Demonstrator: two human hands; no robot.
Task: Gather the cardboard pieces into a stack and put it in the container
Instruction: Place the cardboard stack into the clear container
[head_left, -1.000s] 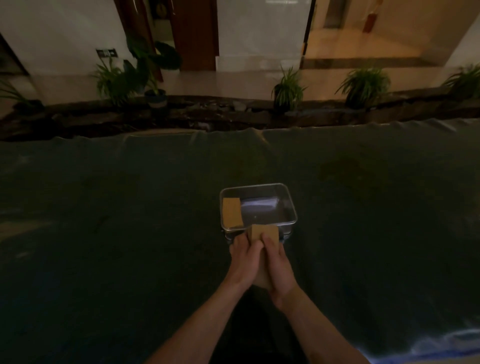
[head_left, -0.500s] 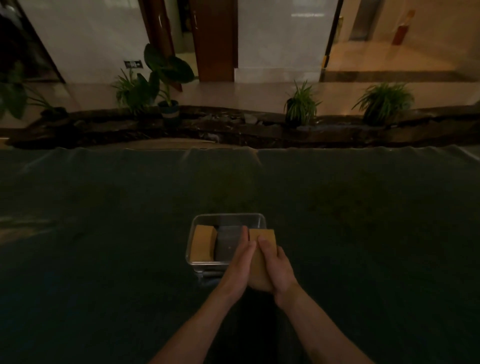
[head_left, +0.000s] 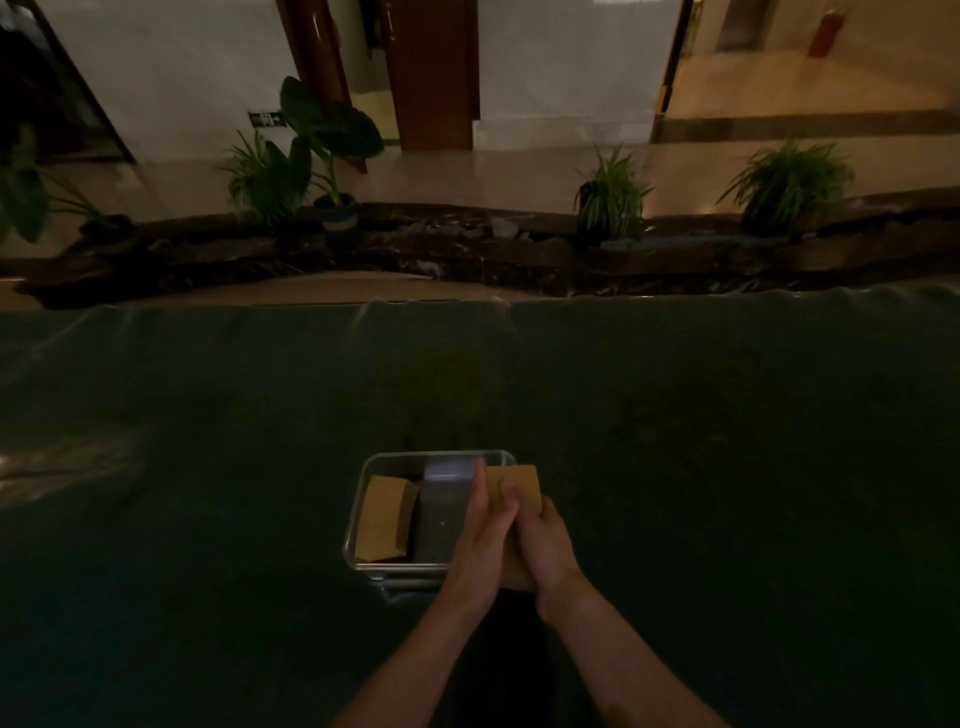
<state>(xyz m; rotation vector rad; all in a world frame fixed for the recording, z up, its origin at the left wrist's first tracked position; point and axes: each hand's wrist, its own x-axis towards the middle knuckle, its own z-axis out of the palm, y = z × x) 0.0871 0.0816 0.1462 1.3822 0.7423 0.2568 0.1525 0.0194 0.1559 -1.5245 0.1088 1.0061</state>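
Step in hand: placing the stack. Cardboard stack (head_left: 514, 486) pressed edgewise between left hand (head_left: 480, 540) and right hand (head_left: 545, 543), both closed flat on it, over the right side of the container (head_left: 358, 514). Another cardboard piece (head_left: 387, 517) lies inside, left. Next, judged: lower and release beside it. Counter (head_left: 208, 519) dark.

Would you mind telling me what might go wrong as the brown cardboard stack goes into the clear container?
1. The brown cardboard stack is pinched edge-on between the left hand and the right hand, so loose pieces may fan out on release.
2. It sits over the right rim of the clear rectangular container and may catch there.
3. A brown cardboard bundle already leans in the left side; a wide placement might knock it.
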